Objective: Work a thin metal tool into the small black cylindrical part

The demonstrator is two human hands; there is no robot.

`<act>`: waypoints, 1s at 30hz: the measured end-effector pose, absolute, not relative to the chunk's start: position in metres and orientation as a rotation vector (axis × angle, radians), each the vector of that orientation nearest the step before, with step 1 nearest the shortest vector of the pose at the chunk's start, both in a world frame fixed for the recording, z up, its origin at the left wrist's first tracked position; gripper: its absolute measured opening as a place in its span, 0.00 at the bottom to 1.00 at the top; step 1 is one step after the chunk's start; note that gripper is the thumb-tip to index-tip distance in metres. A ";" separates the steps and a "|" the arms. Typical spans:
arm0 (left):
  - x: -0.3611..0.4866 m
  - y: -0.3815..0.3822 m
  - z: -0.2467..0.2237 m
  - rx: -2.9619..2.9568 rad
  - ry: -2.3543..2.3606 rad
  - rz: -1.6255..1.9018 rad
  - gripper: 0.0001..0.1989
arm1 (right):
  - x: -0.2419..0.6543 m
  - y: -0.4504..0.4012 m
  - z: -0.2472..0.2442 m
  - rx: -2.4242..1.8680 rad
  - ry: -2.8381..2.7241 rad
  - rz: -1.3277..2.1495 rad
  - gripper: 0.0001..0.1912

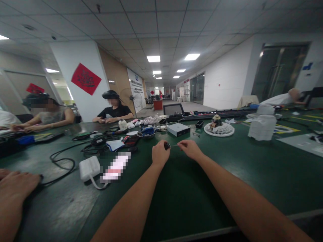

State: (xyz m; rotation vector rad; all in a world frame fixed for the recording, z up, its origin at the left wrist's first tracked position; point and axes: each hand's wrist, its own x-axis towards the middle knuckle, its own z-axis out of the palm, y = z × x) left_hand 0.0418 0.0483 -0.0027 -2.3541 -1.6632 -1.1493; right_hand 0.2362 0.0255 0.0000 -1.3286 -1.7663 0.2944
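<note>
My left hand (160, 153) is closed round the dark handle of a small screwdriver (167, 145), held over the middle of the table. Its thin shaft points right, towards my right hand (189, 149). There, thumb and fingers are pinched together at the shaft's far end. Whether a small part sits between those fingertips is too small to make out. Just beyond both hands lies a flat grey metal drive box (178, 129) with a black front.
Right of the box are a white fan grille with motor (219, 129) and white foam blocks (262, 124). To the left lie a white adapter (90, 167), black cables (60, 161) and a blurred phone-like panel (116, 167). Another person's hand (19, 185) rests at the left edge.
</note>
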 end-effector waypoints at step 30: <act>0.040 0.054 -0.007 -2.512 -1.499 -1.244 0.13 | 0.234 0.029 -0.004 -1.133 -1.559 0.497 0.09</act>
